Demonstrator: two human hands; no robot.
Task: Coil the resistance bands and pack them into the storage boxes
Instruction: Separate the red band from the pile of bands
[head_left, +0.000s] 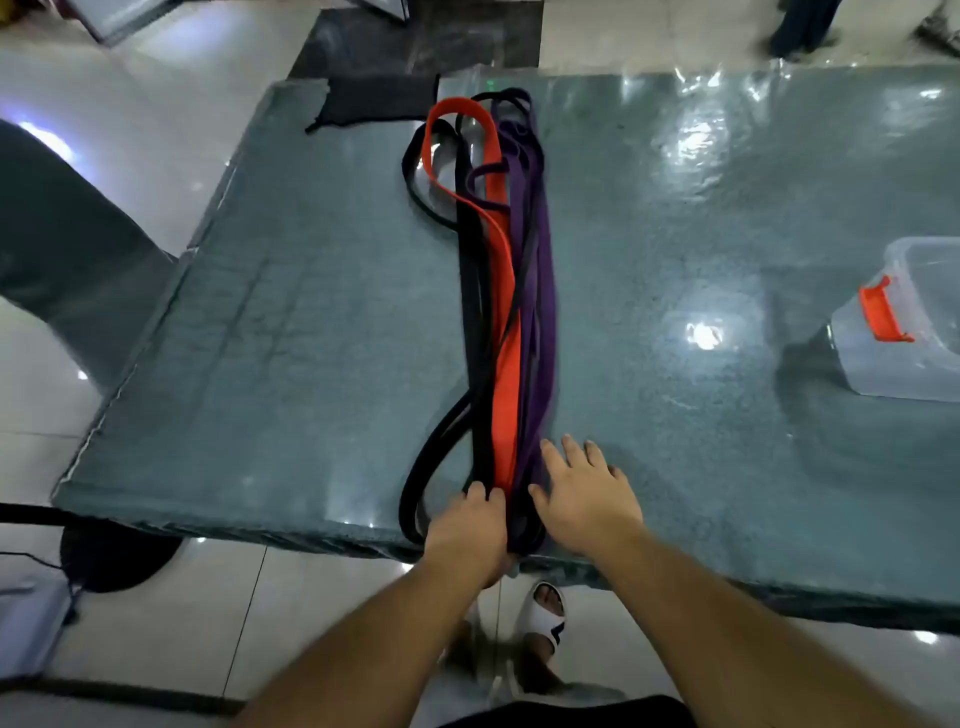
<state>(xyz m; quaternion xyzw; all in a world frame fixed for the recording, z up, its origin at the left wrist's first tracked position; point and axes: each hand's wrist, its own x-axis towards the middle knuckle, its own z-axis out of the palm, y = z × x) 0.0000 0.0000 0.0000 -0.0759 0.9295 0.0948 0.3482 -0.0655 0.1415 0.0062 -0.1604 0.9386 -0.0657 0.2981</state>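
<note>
The surface (311, 338) is wide, grey-green and covered with shiny plastic film. The bundle of resistance bands (511, 312) lies stretched along its middle, from the far edge to the near edge: black bands (470, 291) on the left side of the bundle, an orange band (503, 332) in the centre, purple bands (543, 280) on the right. Far to the right of the bundle stands a clear storage box (904, 332) with an orange latch (880, 309), near the right border of the view. At the near end of the bundle, the left hand (467, 530) grips the bands, its fingers curled around them. Just beside the bundle on the right, the right hand (587, 499) rests flat on the surface, its fingers spread wide, the thumb touching the purple bands.
</note>
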